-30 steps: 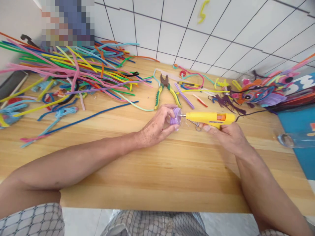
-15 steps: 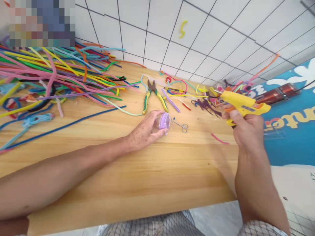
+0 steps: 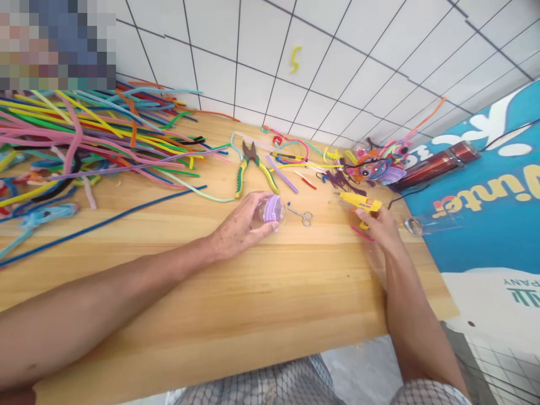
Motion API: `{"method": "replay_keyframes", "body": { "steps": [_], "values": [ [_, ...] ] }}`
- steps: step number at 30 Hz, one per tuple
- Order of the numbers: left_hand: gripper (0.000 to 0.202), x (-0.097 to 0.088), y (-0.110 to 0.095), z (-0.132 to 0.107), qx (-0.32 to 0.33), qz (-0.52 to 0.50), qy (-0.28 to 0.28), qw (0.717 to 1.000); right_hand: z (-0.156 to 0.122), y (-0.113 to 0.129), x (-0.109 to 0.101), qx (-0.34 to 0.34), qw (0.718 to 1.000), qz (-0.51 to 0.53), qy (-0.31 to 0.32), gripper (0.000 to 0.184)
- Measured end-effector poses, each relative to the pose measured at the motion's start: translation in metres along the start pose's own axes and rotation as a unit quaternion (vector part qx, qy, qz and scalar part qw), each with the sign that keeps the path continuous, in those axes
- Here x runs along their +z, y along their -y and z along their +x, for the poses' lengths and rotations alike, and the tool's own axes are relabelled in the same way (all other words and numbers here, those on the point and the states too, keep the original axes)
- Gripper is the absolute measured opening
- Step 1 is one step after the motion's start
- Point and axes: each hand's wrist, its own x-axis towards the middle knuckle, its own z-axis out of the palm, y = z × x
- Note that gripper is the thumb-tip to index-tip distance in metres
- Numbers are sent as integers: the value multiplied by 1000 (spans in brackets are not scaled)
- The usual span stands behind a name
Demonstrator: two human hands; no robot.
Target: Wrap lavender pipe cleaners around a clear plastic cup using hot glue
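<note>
My left hand (image 3: 240, 225) is closed around a clear rounded plastic piece with purple pipe cleaner wound on it (image 3: 272, 209), low over the middle of the table. The far side of this piece is hidden by my palm. A yellow hot glue gun (image 3: 358, 201) is gripped in my right hand (image 3: 382, 228), its nozzle pointing left, close above the wood. Small metal scissors (image 3: 302, 215) lie between the two hands. Behind my left hand rest pliers (image 3: 252, 169) with green and yellow handles, their jaws away from me. A short purple pipe cleaner piece (image 3: 282, 174) lies beside them.
A large heap of coloured pipe cleaners (image 3: 97, 135) covers the table's left back. At the right back are a tangle of craft pieces (image 3: 379, 166) and a dark red cylinder (image 3: 439, 165) with a cord. A blue printed sheet (image 3: 472, 236) borders the right; a tiled wall (image 3: 261, 62) stands behind.
My right hand has brought the glue gun down and to the left, closer to the table. My left hand keeps its hold on the purple-wound piece. The view has shifted slightly.
</note>
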Motion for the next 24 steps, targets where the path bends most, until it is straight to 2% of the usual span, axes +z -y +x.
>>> {"method": "replay_keyframes", "body": {
  "steps": [2, 3, 5, 7, 8, 11, 14, 18, 21, 24],
  "values": [
    [59, 0, -1, 0, -1, -2, -3, 1000, -8, 12, -9, -79, 993, -42, -82, 57],
    [59, 0, -2, 0, -2, -2, -7, 1000, -14, 22, -13, -136, 980, -69, -130, 55],
    [59, -1, -3, 0, -4, 2, -22, 1000, -30, 45, -18, -229, 956, -101, -155, 47],
    [58, -1, -3, 0, -3, 11, -43, 999, -44, 69, -11, -276, 951, -89, -105, 35],
    [58, 0, -4, 0, -2, 15, -52, 999, -50, 79, -4, -290, 952, -84, -53, 29],
    [58, 1, -3, 0, 5, 19, -61, 998, -56, 101, 32, -322, 935, -105, 110, 24],
    [57, 2, -2, 0, 16, 18, -68, 997, -51, 110, 67, -351, 903, -150, 200, 21],
    [56, 0, -1, 1, 27, 24, -65, 997, -44, 110, 89, -378, 872, -210, 229, 16],
    [55, -1, -1, 2, 24, 19, -63, 998, -45, 106, 92, -395, 854, -269, 205, 19],
    [55, -1, 0, 3, 31, 21, -61, 997, -48, 101, 91, -395, 851, -294, 182, 18]
  ]
}}
